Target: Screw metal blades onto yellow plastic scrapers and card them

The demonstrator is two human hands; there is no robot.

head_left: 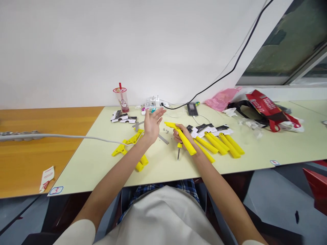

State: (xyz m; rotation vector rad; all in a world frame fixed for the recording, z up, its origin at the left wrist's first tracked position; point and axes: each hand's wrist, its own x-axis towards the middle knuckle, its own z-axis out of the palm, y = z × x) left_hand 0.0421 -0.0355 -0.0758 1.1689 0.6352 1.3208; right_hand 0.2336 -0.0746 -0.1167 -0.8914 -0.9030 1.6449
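My left hand [152, 125] is raised over the table with fingers stretched out and nothing in it. My right hand [182, 133] is closed round a yellow plastic scraper handle [187, 143], which tilts down to the right. A screwdriver [179, 149] with a yellow grip hangs blade down from the same hand. Left of my left hand lie yellow T-shaped scrapers [119, 149], partly covered by my forearm. Between the hands are a flat metal blade [163, 139] and several small metal parts [167, 131]. Several yellow handles [217, 143] lie in a row beside my right forearm.
Black-and-white card packets [201, 129] lie behind the handle row, with more packets [124, 117] near a drink cup [123, 100]. A power strip [154, 102] and a small device [192, 109] sit by the wall. A red bag [267, 107] stands right; a grey cable [84, 136] crosses left.
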